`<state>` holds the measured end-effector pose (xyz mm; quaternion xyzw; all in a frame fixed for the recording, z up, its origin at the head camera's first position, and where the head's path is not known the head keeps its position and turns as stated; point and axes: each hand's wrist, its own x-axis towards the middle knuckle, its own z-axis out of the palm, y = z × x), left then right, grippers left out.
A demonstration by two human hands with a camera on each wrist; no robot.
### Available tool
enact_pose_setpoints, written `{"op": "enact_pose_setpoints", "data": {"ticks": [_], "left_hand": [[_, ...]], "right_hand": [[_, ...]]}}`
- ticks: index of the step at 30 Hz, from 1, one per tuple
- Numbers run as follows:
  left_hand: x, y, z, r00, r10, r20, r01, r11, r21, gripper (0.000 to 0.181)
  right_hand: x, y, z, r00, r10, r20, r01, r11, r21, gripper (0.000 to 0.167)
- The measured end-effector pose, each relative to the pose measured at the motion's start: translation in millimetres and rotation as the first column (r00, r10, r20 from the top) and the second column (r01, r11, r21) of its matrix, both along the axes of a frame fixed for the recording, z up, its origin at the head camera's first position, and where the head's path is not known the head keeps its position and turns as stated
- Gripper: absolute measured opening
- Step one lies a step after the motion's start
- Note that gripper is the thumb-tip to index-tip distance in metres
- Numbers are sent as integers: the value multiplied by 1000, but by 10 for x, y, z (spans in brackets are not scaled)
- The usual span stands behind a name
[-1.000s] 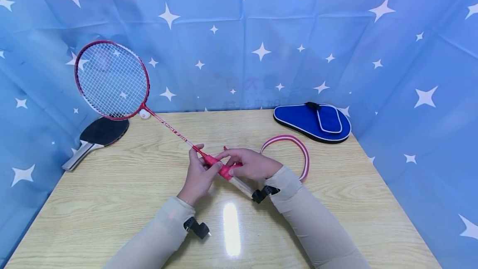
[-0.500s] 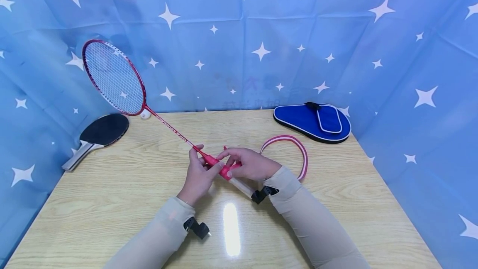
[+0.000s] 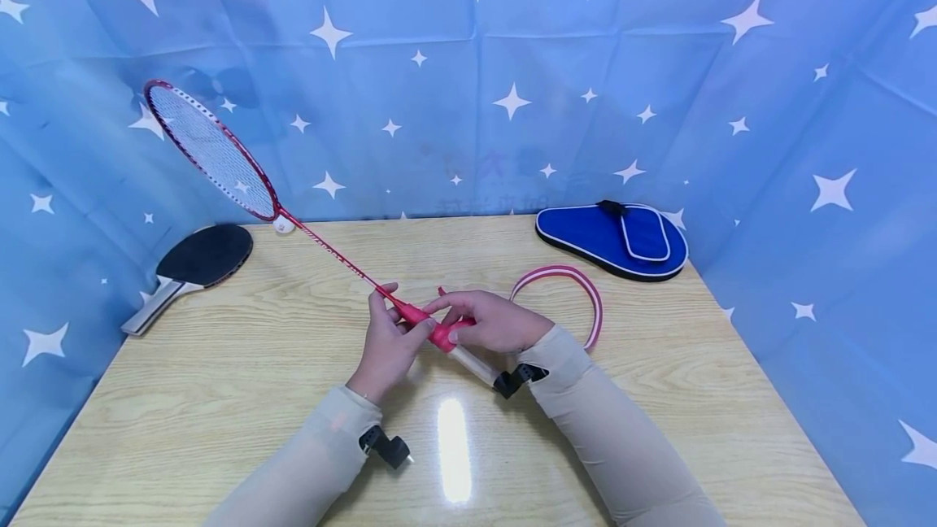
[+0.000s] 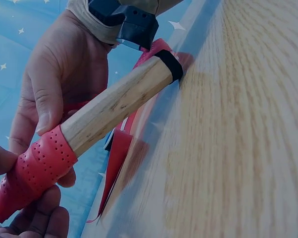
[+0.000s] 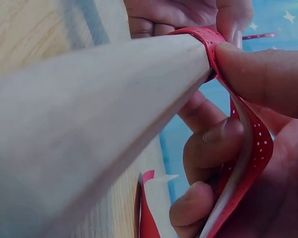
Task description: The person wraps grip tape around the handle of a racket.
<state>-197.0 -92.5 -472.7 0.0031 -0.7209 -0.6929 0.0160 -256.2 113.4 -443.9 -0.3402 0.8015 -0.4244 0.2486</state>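
A red and white badminton racket (image 3: 322, 244) slants up to the left above the table. Perforated red grip tape (image 4: 42, 161) covers the upper part of its handle, while the lower wooden part (image 4: 120, 101) is bare, with a black band at its end. My left hand (image 3: 388, 348) holds the racket at the wrapped top of the handle, thumb on the tape. In the right wrist view, my right hand (image 5: 273, 79) presses its thumb at the edge of the wrap, fingers curled round the loose tape. The tape's free length (image 3: 596, 307) loops on the table behind the right hand.
A black table tennis bat (image 3: 207, 254) lies at the table's left edge, near a small white ball (image 3: 283, 224) at the back. At back right lies a blue zipped bat case (image 3: 603, 238). A starry blue curtain surrounds the wooden table (image 3: 220, 397).
The racket has turned about its shaft, so its head shows ever narrower to the head view. Both hands keep nearly the same place on the handle and tape.
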Motion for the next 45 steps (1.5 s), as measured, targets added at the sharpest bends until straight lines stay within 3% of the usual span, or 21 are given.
{"op": "enact_pose_setpoints", "data": {"ticks": [16, 25, 38, 45], "left_hand": [[-5, -17, -12, 1000, -19, 15, 19, 1000, -6, 82], [-11, -21, -17, 1000, -11, 12, 11, 1000, 7, 82], [-3, -22, -3, 999, -23, 27, 23, 1000, -4, 83], [-19, -19, -4, 1000, -10, 12, 10, 1000, 18, 80]], "right_hand": [[-1, -7, 4, 1000, -9, 7, 9, 1000, 5, 58], [10, -4, 31, 999, -2, 50, 2, 1000, 6, 59], [7, -8, -4, 1000, -12, -9, 12, 1000, -4, 59], [10, -11, -8, 1000, -5, 29, 5, 1000, -6, 61]]}}
